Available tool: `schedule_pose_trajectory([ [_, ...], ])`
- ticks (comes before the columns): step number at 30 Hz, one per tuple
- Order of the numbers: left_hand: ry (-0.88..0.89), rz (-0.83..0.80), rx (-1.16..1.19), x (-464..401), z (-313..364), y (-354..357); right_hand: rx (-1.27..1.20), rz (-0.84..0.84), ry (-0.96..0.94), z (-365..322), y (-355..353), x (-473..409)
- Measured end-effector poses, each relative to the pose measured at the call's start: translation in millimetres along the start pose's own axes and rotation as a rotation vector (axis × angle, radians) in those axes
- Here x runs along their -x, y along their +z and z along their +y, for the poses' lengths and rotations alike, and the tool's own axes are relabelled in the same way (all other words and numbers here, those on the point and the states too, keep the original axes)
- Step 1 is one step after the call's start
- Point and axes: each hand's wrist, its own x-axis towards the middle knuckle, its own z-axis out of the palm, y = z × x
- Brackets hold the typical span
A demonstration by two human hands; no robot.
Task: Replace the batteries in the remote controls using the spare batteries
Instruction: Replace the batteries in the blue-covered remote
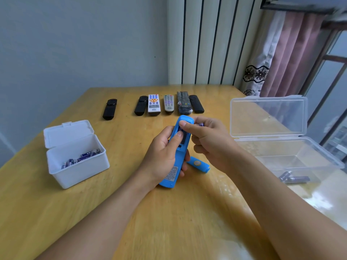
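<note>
Light, rigid blue plastic remote control (175, 162) is being gripped mid-body by left hand (163, 158); small slippery cylindrical battery (200, 124) is being pinched by right hand (206, 139) over open compartment.

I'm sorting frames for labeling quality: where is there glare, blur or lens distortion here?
Head view: window glare whitens the table at the right; wide-angle bending curves the table edges and tilts the curtain; the window frame at top right is smeared; the blue remote and both hands stay fairly sharp.
</note>
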Motion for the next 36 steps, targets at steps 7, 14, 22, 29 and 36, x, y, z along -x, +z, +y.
schedule_pose_trajectory([
  [7,0.007,0.017,-0.021,0.5,-0.8,-0.8,0.194,0.038,-0.103,2.4,4.5,-2.1],
  [14,0.046,0.053,-0.050,0.3,-1.1,0.4,0.116,-0.012,-0.081,0.4,4.5,-1.5],
  [22,0.076,0.140,-0.031,-1.6,-0.9,4.2,0.238,0.090,-0.122,-2.3,14.0,0.2],
  [29,0.041,0.341,0.001,-7.5,-4.6,-3.6,-0.380,-0.042,0.102,-15.1,4.8,1.3],
  [36,0.077,0.316,0.117,-9.3,-4.0,-8.4,-0.088,-0.109,-0.103,-9.8,5.4,8.1],
])
